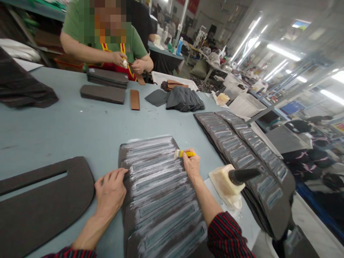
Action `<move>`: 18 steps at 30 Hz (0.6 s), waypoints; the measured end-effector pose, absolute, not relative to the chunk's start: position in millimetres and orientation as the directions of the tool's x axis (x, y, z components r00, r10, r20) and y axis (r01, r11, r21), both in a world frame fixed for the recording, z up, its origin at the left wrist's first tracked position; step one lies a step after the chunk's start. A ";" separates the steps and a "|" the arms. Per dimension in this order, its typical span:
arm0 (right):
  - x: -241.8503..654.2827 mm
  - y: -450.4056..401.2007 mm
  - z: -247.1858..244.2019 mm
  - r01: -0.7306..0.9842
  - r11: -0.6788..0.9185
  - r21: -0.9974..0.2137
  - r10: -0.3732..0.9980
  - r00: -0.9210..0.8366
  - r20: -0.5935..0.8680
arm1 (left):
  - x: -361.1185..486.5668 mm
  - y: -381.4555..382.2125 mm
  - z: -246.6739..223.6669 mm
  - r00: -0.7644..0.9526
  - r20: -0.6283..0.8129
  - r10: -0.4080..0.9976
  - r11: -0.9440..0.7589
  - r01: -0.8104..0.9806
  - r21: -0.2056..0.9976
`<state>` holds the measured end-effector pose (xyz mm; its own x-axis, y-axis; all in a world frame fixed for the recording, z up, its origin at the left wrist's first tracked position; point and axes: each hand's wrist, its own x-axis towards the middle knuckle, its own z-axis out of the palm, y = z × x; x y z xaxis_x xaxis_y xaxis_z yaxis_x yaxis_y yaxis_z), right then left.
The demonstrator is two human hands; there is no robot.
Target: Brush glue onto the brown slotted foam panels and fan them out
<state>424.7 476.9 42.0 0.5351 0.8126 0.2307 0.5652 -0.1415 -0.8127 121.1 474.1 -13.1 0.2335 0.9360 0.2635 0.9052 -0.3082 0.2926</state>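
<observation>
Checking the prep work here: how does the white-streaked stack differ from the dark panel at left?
The white-streaked stack is smeared with white paste, the dark panel bare. The stack is many overlapped pieces, the panel one piece. Both are dark, slotted and lying flat.

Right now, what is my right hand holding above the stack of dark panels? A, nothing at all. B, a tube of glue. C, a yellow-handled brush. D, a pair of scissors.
C: the right hand grips a yellow-handled brush at the edge of the white-smeared dark panels.
</observation>
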 end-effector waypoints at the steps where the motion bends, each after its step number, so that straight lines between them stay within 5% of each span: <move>1: 423.8 476.1 43.1 0.581 -0.133 -0.803 0.824 0.515 0.236 | 121.8 473.9 -13.1 0.227 0.260 0.939 -0.302 0.904 0.302; 6: 412.7 466.4 50.3 0.627 -0.157 -0.763 0.834 0.498 0.237 | 120.3 477.9 -12.3 0.174 0.212 0.962 -0.252 0.864 0.436; 10: 374.9 459.6 56.0 0.505 -0.103 -0.857 0.878 0.451 0.160 | 111.9 472.7 -11.5 0.093 0.206 0.974 -0.196 0.803 0.563; 18: 292.3 472.5 43.8 0.367 -0.056 -0.928 0.967 0.250 0.041 | 118.2 436.8 -11.2 0.215 0.259 0.942 -0.316 0.828 0.463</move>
<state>292.3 472.5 43.8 0.2503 0.9673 0.0408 0.3674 -0.0559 -0.9284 118.2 436.8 -11.2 0.2147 0.9418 0.2585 0.8279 -0.3159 0.4634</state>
